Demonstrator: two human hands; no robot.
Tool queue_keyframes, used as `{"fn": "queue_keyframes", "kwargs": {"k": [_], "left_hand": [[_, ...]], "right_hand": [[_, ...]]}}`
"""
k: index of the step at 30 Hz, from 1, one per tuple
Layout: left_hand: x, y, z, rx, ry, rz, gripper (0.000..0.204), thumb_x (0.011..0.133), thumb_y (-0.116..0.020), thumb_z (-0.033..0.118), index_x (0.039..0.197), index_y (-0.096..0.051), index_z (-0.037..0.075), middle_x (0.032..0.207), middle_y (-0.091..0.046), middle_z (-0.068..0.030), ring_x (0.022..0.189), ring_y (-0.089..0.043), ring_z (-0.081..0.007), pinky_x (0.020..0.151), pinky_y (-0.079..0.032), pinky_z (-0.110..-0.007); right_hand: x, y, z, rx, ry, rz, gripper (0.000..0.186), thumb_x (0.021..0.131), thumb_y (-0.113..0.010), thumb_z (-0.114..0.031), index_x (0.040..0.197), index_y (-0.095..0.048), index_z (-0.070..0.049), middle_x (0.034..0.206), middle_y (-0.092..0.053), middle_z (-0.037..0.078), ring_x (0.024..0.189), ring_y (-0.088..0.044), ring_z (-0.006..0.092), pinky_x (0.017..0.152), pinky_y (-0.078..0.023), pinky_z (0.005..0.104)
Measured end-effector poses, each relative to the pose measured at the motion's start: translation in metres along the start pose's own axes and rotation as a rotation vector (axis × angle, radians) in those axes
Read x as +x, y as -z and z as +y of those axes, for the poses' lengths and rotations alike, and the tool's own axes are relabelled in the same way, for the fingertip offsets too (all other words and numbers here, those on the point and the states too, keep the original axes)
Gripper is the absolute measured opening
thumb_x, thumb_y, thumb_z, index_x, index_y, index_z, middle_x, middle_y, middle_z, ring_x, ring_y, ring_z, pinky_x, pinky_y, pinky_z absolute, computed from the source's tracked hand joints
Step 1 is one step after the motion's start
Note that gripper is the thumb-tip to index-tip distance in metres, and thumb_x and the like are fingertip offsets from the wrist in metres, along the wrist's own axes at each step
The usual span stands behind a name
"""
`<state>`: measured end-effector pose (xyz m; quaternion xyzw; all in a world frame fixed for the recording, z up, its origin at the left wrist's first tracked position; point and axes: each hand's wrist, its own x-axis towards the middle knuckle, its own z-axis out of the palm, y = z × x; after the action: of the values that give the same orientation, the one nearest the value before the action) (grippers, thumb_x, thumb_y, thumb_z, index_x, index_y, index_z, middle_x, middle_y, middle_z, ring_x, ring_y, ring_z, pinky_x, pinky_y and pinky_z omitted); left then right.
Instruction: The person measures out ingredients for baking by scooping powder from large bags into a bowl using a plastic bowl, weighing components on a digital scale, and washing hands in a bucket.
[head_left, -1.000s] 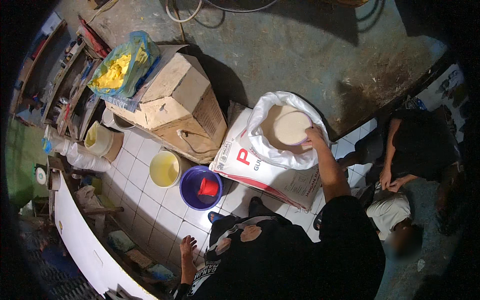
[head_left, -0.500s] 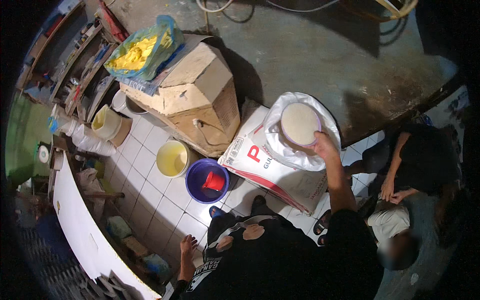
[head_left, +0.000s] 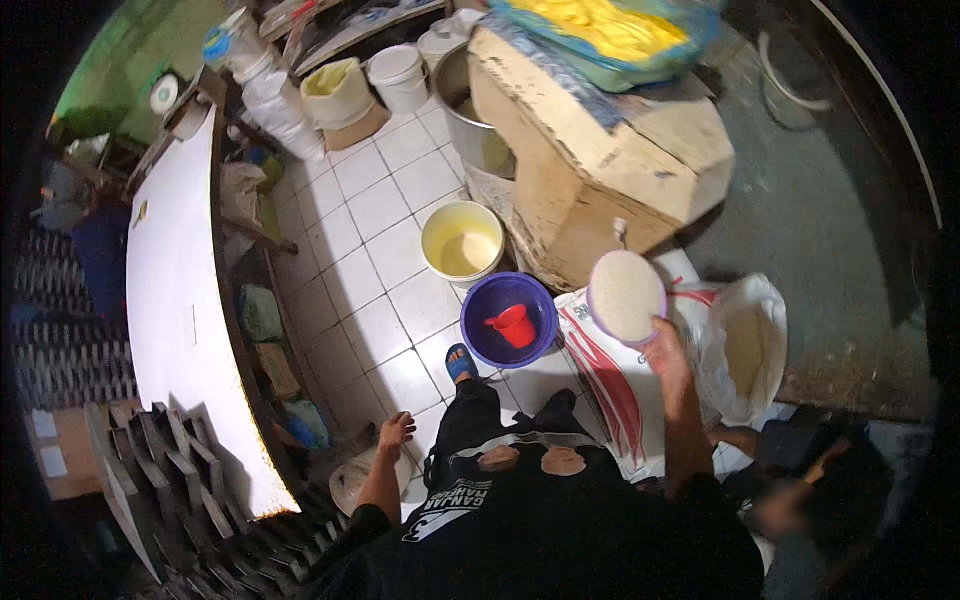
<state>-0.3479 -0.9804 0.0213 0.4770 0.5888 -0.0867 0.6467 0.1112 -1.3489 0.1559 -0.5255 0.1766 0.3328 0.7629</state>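
To the right of the tub (head_left: 490, 295), the bowl (head_left: 591, 308) is held up by the right hand (head_left: 667, 352), its near rim pinched. Pale grain (head_left: 628, 295) fills it, so a fair weight is to be expected — the wall itself is probably stiff, smooth and not easily broken. Loose grain would likely be spilled by a tilt; the base could be supported from beneath. Left of the tub and nearer the body, the left hand (head_left: 397, 430) is held bare, fingers loosely spread — nothing is grasped.
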Motion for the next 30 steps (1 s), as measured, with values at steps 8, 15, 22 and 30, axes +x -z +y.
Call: {"fn": "queue_keyframes", "kwargs": {"k": [8,15,22,30], "left_hand": [[0.012,0.101,0.043,-0.068,0.011,0.109,0.039,0.089,-0.055,0.03,0.117,-0.054,0.004,0.099,-0.063,-0.0079,0.088,-0.06,-0.0192,0.07,-0.046,-0.031],[0.025,0.151,0.049,-0.098,0.021,0.113,0.05,0.087,-0.057,0.04,0.12,-0.051,0.003,0.114,-0.058,-0.0139,0.1,-0.058,-0.0278,0.083,-0.047,-0.041],[0.038,0.155,-0.001,-0.199,0.162,0.129,0.045,0.088,-0.055,0.035,0.119,-0.05,0.002,0.11,-0.059,-0.0138,0.096,-0.06,-0.0263,0.08,-0.047,-0.039],[0.061,0.146,0.02,-0.206,0.086,0.117,0.037,0.088,-0.056,0.033,0.107,-0.056,0.001,0.099,-0.063,-0.011,0.088,-0.061,-0.0209,0.071,-0.049,-0.034]], "right_hand": [[0.134,-0.164,0.086,-0.16,-0.123,-0.083,0.055,0.082,-0.051,-0.018,0.132,-0.034,0.0,0.129,-0.043,0.021,0.114,-0.048,0.0367,0.081,-0.051,0.0532],[0.248,-0.282,0.114,-1.138,0.353,0.286,0.078,0.069,-0.067,-0.029,0.138,-0.034,-0.019,0.135,-0.04,0.017,0.119,-0.043,0.037,0.093,-0.041,0.0526],[0.222,-0.378,0.113,-1.842,0.645,0.307,0.076,0.06,-0.076,-0.04,0.128,-0.043,-0.029,0.113,-0.046,0.016,0.107,-0.043,0.0348,0.085,-0.043,0.0507],[0.156,-0.41,0.079,-1.885,0.952,0.06,0.076,0.066,-0.075,-0.028,0.134,-0.039,-0.024,0.113,-0.039,0.017,0.107,-0.04,0.038,0.084,-0.045,0.047]]}}
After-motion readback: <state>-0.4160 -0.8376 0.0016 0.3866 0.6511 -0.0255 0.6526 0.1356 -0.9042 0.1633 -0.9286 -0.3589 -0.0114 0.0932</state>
